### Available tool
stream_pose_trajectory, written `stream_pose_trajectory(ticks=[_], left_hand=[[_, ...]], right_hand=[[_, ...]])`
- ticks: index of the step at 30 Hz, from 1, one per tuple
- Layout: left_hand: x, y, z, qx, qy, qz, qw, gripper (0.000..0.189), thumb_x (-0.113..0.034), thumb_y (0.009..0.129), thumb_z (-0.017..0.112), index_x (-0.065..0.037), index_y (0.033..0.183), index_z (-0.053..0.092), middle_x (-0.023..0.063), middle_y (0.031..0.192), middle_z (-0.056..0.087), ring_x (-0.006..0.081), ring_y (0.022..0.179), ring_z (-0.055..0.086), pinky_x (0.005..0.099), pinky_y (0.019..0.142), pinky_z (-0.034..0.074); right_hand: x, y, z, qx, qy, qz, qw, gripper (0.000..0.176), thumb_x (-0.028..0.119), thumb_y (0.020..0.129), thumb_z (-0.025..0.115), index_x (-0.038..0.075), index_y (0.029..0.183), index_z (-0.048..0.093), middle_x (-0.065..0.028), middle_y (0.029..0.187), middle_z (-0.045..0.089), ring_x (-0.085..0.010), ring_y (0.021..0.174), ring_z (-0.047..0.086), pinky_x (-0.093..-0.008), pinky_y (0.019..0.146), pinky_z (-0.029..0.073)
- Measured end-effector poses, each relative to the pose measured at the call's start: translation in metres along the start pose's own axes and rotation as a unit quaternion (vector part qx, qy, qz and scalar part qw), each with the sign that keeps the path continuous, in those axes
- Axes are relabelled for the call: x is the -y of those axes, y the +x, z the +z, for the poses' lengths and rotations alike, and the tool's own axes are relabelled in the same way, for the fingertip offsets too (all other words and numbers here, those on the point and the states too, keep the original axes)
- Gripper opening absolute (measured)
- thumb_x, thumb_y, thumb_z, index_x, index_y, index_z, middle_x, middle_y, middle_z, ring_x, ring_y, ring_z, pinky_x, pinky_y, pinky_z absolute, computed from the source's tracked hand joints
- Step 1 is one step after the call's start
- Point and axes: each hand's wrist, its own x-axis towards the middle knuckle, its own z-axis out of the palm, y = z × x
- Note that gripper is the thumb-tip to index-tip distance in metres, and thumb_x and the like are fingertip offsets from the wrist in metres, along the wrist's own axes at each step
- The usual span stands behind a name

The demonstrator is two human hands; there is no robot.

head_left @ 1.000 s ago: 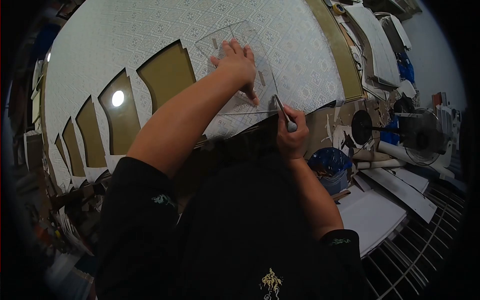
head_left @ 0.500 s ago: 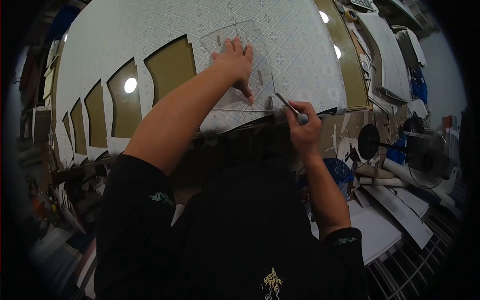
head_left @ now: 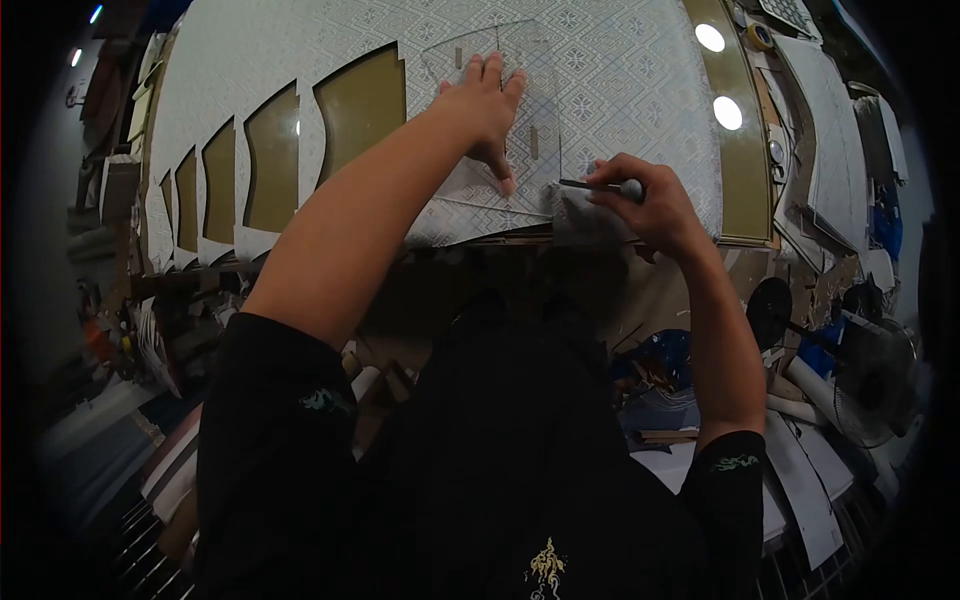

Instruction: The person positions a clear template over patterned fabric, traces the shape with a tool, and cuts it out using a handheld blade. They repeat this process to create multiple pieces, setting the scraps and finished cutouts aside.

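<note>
Template: the clear, curved-sided plastic template lay flat on the white diamond-patterned sheet, near the table's front edge and just right of a row of openings.
Left hand: our left hand was spread wide, palm down on the template, pressing it to the sheet.
Right hand: our right hand was closed around the slim grey metal-handled cutting tool. Its tip sat at the template's lower right corner; we could not tell whether it touched the edge or lay just beside it.
Done: four curved-sided openings already gaped in the sheet to the left, showing the olive-gold tabletop beneath. We judged those pieces cut and taken out.
In hand: we judged the outline round the template to be partway. The tool was at one corner, and we could not see whether the other sides were cut.
Left: the piece under the template was not yet lifted out. Right of it the sheet lay whole up to the bare strip of tabletop, so we judged little uncut material remained on that side.
Around: two round light reflections shone on the bare strip, with a yellow tape roll near its far end. White boards were stacked to the right, and a black fan and a blue bag stood below the table's edge.
</note>
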Motion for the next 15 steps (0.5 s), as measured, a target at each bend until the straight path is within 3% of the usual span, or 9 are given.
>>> stream_pose_trajectory(ticks=[8,12,15], left_hand=[[0.0,-0.001,0.0,-0.007,-0.006,-0.003,1.0,0.16,-0.059,0.047,0.103,-0.01,0.17,0.014,0.0263,0.176,0.008,0.0449,0.163,0.009,0.0667,0.123,0.032],[0.0,-0.001,-0.003,0.008,-0.004,-0.006,1.0,0.16,-0.058,0.048,0.103,-0.011,0.17,0.011,0.0261,0.176,0.005,0.0445,0.164,0.006,0.0649,0.125,0.03],[0.0,-0.001,-0.002,0.007,-0.006,-0.005,1.0,0.16,-0.059,0.047,0.103,-0.011,0.17,0.012,0.0266,0.176,0.005,0.0447,0.164,0.006,0.0648,0.125,0.03]], right_hand=[[0.009,0.014,-0.016,0.091,-0.047,0.004,0.995,0.018,0.001,0.091,0.079,0.005,0.108,0.075,-0.006,0.104,0.078,-0.0183,0.099,0.075,-0.0339,0.09,0.059],[0.012,0.021,-0.02,0.116,-0.105,0.005,0.988,0.017,0.002,0.092,0.078,0.005,0.108,0.075,-0.0066,0.1,0.078,-0.0182,0.098,0.075,-0.0338,0.089,0.059],[0.011,0.023,-0.02,0.106,-0.087,-0.045,0.99,0.015,0.003,0.093,0.078,0.005,0.107,0.075,-0.0071,0.098,0.079,-0.0186,0.097,0.076,-0.0345,0.088,0.059]])
